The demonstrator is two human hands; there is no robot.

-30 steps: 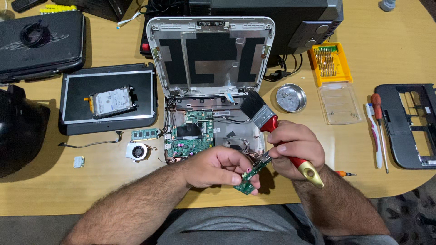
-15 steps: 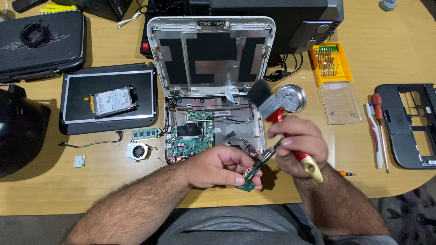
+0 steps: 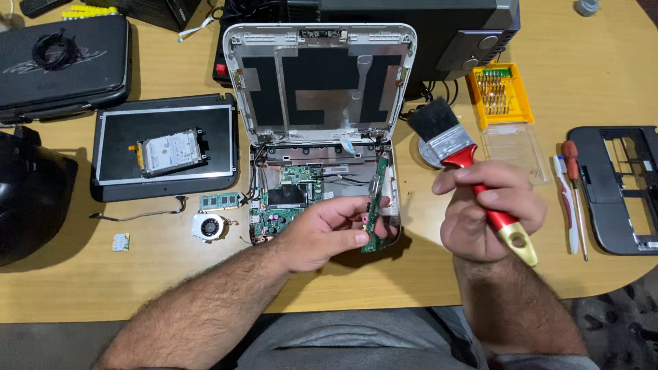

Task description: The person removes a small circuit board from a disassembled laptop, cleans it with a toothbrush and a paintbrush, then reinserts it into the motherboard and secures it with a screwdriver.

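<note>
- Two hands over the near edge of the surface (image 3: 82,288), head view.
- Left hand (image 3: 322,236) pinches a narrow green circuit board (image 3: 374,205), held upright on edge above the opened laptop base (image 3: 312,199).
- Right hand (image 3: 490,212) closed around the red handle of a paintbrush (image 3: 456,147); black bristles tilt toward the far edge, well apart from the board.
- Round metal dish (image 3: 426,156) sits partly hidden behind the brush.
</note>
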